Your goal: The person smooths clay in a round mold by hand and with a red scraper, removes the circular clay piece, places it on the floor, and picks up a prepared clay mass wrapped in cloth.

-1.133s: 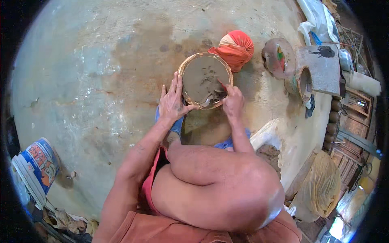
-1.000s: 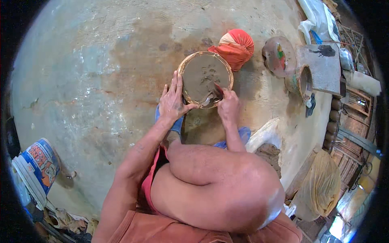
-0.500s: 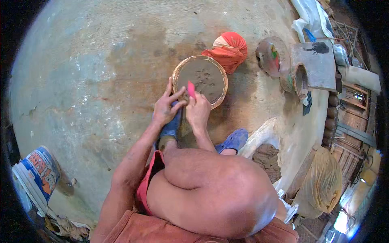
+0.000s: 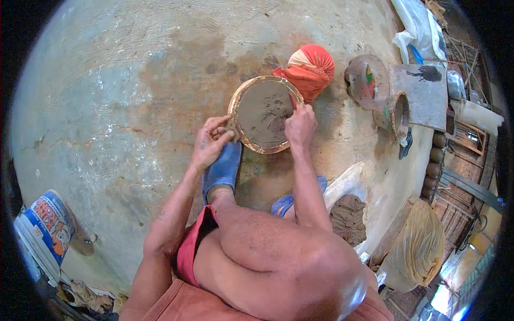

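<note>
A round mould [image 4: 233,110] with a pale, worn rim lies on the floor, filled with smooth grey-brown clay [image 4: 256,115] that is pitted near its middle. My right hand [image 4: 301,127] is closed round a small red scraper [image 4: 293,101] at the mould's right edge; fingers cover part of the tool. At the lower left of the rim is my left hand [image 4: 213,142], its fingers loosely bent and the thumb apart, fingertips at the mould's outer side. Beyond the mould, close to its upper right edge, sits a red cloth bundle [image 4: 311,72] with a cream patch.
My feet wear blue clogs [image 4: 224,165] below the mould. To the right are a round translucent vessel [image 4: 369,80], a grey board [image 4: 420,96] and a lump of clay [image 4: 348,219] on a pale sheet. A printed bucket [image 4: 49,227] lies tilted at the left.
My right hand has carried the red scraper from the mould's lower left to its right edge. My left hand has drawn back slightly, its fingers more bent. The view has shifted a little.
</note>
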